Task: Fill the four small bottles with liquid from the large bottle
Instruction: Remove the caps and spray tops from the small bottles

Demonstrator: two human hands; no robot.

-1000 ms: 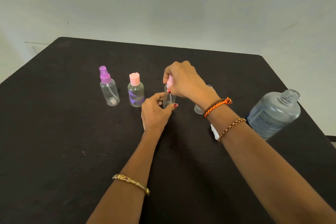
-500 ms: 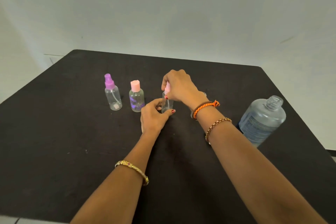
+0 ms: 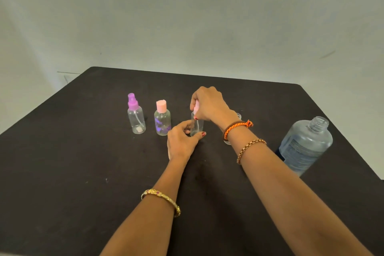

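Note:
On the black table (image 3: pixel 83 162) stand a clear spray bottle with a purple top (image 3: pixel 136 114) and a clear bottle with a pink cap (image 3: pixel 162 119). My left hand (image 3: pixel 181 142) pinches the base of a third small clear bottle (image 3: pixel 197 125). My right hand (image 3: pixel 209 105) grips its pink spray top (image 3: pixel 196 107) from above. A fourth small bottle (image 3: pixel 238 116) is mostly hidden behind my right wrist. The large clear bottle (image 3: pixel 305 144) stands uncapped at the right.
A grey wall rises behind the table. The table's right edge runs close beside the large bottle. Bracelets sit on both wrists.
Both hands stay on the third small bottle and its pink top. The camera has tilted up, so everything sits lower in view.

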